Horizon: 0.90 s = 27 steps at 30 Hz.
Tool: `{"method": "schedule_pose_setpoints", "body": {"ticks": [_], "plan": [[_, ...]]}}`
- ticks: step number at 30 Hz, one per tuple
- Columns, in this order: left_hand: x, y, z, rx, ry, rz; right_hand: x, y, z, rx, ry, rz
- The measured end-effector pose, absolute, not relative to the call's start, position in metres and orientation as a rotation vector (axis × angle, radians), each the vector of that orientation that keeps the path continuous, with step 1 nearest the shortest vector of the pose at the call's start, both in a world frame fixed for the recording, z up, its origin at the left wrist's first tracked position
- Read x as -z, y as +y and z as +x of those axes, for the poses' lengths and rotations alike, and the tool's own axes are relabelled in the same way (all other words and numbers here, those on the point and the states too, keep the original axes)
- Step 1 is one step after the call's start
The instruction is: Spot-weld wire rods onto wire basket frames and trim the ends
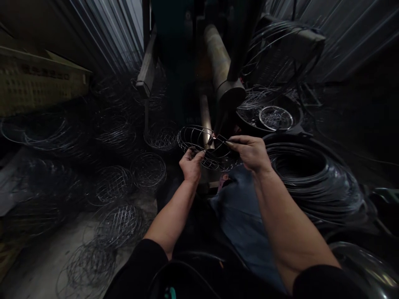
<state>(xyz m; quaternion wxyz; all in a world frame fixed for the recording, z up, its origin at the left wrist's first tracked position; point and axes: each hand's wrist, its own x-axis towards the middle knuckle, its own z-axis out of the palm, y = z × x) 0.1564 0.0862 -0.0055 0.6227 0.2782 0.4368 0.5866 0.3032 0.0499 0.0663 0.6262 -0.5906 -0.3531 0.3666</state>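
Note:
My left hand is closed, thumb and fingers pinching the rim of a round wire basket. The basket is tilted and sits around the tip of a lower metal rod of the machine. My right hand is closed in a pinch on a thin bent wire, which reaches left to the basket's rim. A small reddish glow shows where wire and rim meet, between the rod and the machine's upper part. Whether the two wires are joined there, I cannot tell.
A thick metal cylinder juts out above my hands. Stacks of wire baskets stand on the floor at left, near a yellow crate. At right lie a large wire coil and a round pan holding a metal bowl.

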Motion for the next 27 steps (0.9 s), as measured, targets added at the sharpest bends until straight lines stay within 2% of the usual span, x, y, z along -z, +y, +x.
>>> {"method": "schedule_pose_setpoints", "body": {"ticks": [18,27], "plan": [[-0.002,0.081,0.155,-1.231,0.978,0.584,-0.084,0.047,0.302,-0.94,-0.786,-1.456],[-0.001,0.078,0.15,-1.203,0.958,0.567,-0.073,0.024,0.307,-1.002,-0.75,-1.383]]}}
